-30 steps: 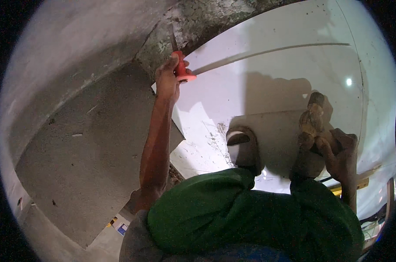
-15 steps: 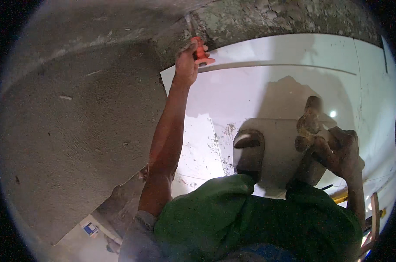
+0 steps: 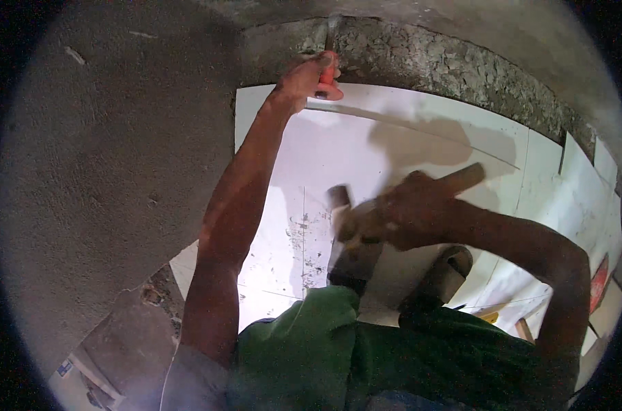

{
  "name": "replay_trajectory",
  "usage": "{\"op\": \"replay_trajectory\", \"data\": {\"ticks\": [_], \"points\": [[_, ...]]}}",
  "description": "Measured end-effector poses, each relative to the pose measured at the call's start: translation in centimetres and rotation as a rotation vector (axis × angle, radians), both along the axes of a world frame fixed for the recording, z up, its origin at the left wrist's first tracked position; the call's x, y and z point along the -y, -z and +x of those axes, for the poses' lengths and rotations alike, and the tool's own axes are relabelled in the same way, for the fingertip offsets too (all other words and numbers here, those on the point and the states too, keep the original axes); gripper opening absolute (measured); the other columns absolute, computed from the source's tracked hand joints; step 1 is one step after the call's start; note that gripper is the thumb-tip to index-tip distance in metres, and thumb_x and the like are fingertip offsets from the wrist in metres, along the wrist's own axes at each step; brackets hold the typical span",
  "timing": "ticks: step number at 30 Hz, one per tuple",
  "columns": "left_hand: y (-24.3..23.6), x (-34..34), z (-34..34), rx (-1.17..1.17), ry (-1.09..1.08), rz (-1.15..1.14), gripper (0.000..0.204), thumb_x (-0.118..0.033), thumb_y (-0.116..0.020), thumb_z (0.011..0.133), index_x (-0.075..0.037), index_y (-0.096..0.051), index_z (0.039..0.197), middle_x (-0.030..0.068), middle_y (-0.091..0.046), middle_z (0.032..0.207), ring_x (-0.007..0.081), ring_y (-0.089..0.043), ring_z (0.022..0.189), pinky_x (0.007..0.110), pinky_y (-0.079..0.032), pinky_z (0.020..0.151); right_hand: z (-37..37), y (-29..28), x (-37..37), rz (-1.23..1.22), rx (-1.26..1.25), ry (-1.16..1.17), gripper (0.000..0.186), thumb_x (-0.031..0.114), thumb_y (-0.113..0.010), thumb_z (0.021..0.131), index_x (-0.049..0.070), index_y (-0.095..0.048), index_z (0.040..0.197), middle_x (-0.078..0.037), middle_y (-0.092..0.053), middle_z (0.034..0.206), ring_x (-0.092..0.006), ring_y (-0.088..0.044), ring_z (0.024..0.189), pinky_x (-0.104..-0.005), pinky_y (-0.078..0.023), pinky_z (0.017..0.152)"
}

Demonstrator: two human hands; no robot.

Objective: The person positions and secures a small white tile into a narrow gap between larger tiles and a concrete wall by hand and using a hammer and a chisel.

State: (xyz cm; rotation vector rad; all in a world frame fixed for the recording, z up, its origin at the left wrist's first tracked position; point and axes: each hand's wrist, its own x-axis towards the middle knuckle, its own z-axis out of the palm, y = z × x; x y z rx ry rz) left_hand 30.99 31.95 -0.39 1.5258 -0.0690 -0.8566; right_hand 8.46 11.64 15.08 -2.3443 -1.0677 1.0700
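My left hand [image 3: 302, 81] reaches far forward, its fingers wrapped around the red guarded grip of a chisel [image 3: 328, 77]. The chisel's blade points away from me onto a rough mortar strip at the far edge of the white tiles [image 3: 355, 130]. My right hand [image 3: 417, 209] is closed on the wooden handle of a hammer [image 3: 463, 179], held over the tiles in front of my legs. The hammer's head is on the left of that hand, smeared by motion. A gap separates hammer and chisel.
A grey cement surface [image 3: 105, 178] fills the left side. The crumbly mortar strip [image 3: 434, 61] curves along the far side. A sandal [image 3: 455, 267] is by my knee. A yellow thing [image 3: 489, 317] and a red thing [image 3: 599, 282] lie at right. Debris dots the tiles.
My right hand has swung the hammer leftward from the right side to the middle. My left hand keeps the chisel at the mortar strip. The whole view has turned somewhat.
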Motion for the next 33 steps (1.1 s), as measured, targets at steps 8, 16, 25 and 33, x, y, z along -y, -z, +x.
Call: {"op": "replay_trajectory", "data": {"ticks": [8, 16, 25, 33], "points": [[0.3, -0.3, 0.5, -0.01, 0.024, -0.066, 0.06, -0.049, -0.068, 0.095, -0.001, -0.058, 0.128, 0.0155, -0.065, 0.109, 0.0254, -0.067, 0.094, 0.045, -0.059, 0.085, 6.3, 3.8, -0.8, 0.082, 0.106, 0.166, 0.031, 0.04, -0.069, 0.081, 0.01, -0.075, 0.087, -0.016, -0.073, 0.079, -0.0348, -0.073, 0.079, -0.0514, -0.058, 0.077], [0.9, -0.3, 0.1, 0.033, -0.021, -0.103, 0.055, -0.047, -0.07, 0.092, -0.002, -0.062, 0.122, 0.0139, -0.069, 0.106, 0.0246, -0.07, 0.082, 0.042, -0.058, 0.079, 3.3, 2.9, -4.9, -0.006, 0.129, -0.098, 0.038, 0.043, -0.076, 0.075, 0.02, -0.072, 0.105, -0.011, -0.071, 0.085, -0.0336, -0.071, 0.082, -0.0475, -0.055, 0.076], [3.0, -0.3, 0.6, -0.12, -0.073, -0.211, 0.048, -0.045, -0.072, 0.092, -0.002, -0.066, 0.114, 0.0108, -0.072, 0.092, 0.0224, -0.072, 0.083, 0.039, -0.058, 0.074, 7.8, 6.4, -0.8, -0.155, 0.35, 0.26, 0.029, 0.042, -0.072, 0.084, 0.016, -0.074, 0.097, -0.01, -0.074, 0.088, -0.0298, -0.072, 0.079, -0.0466, -0.056, 0.068], [2.1, 1.5, -0.5, -0.016, -0.131, -0.259, 0.038, -0.042, -0.069, 0.096, -0.007, -0.067, 0.109, 0.0073, -0.072, 0.094, 0.0184, -0.07, 0.086, 0.037, -0.057, 0.076, 8.2, 4.6, 0.5, -0.017, 0.197, 0.111, 0.022, 0.036, -0.074, 0.083, 0.019, -0.076, 0.097, -0.009, -0.073, 0.087, -0.0307, -0.07, 0.076, -0.0471, -0.056, 0.07]]}}
